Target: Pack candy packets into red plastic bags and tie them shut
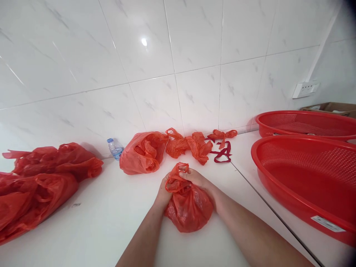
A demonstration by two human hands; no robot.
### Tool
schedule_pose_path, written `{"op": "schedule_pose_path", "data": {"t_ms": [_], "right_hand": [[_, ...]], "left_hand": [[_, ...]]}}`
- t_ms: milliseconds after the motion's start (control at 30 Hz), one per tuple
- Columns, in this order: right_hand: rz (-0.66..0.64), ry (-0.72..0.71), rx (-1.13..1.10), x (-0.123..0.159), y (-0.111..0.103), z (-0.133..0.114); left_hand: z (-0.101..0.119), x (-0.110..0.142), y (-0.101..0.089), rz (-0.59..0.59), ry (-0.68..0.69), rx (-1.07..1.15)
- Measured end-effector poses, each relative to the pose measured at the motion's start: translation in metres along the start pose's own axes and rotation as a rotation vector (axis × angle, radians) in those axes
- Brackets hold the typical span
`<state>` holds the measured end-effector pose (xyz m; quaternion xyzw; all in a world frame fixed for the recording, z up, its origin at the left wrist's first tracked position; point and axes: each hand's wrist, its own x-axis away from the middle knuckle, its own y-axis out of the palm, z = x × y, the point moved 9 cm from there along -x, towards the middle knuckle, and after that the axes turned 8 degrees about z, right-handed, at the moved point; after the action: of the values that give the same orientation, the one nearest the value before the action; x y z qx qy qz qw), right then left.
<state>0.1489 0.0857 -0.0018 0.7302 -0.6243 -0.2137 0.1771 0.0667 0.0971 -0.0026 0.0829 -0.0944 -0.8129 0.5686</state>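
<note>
A filled red plastic bag [190,209] rests on the white table in front of me, its contents hidden inside. My left hand [164,187] holds the gathered neck from the left, with most of its fingers out of sight behind the plastic. From the right, my right hand [198,180] closes around the same neck, fingertips at the loop handles. Just beyond my hands lie a larger red plastic bag [141,157], crumpled red bags [189,144] and a dark red strap [223,154].
Several red bags [47,181] are heaped at the left. A water bottle [114,149] leans near the tiled wall [194,92]. At the right stand two red plastic baskets [294,189], with a cardboard box [333,107] behind. A table seam [258,194] runs beside my right arm.
</note>
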Motion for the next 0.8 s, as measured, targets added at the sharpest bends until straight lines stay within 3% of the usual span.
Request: {"op": "schedule_pose_path", "data": {"t_ms": [133, 233, 333, 467, 533, 600, 800], "right_hand": [[0.159, 0.047, 0.020, -0.003, -0.019, 0.008], [0.284, 0.018, 0.033, -0.006, -0.033, 0.007], [0.338, -0.013, 0.051, -0.008, -0.040, 0.004], [0.341, -0.022, 0.078, -0.010, -0.043, 0.002], [0.321, -0.017, 0.079, -0.009, -0.042, 0.002], [0.294, -0.004, 0.075, -0.007, -0.040, 0.002], [0.108, 0.046, 0.008, 0.009, -0.018, -0.005]], "left_hand": [[0.003, 0.001, 0.004, -0.043, 0.085, -0.212], [0.009, 0.003, -0.007, 0.066, 0.162, -0.168], [0.031, 0.013, -0.014, 0.186, 0.397, -0.270], [0.057, 0.027, 0.001, 0.180, 0.664, -0.540], [0.056, 0.025, 0.006, 0.141, 0.647, -0.580], [0.048, 0.019, 0.005, 0.107, 0.547, -0.559], [0.027, 0.005, -0.015, 0.152, 0.373, -0.541]]}}
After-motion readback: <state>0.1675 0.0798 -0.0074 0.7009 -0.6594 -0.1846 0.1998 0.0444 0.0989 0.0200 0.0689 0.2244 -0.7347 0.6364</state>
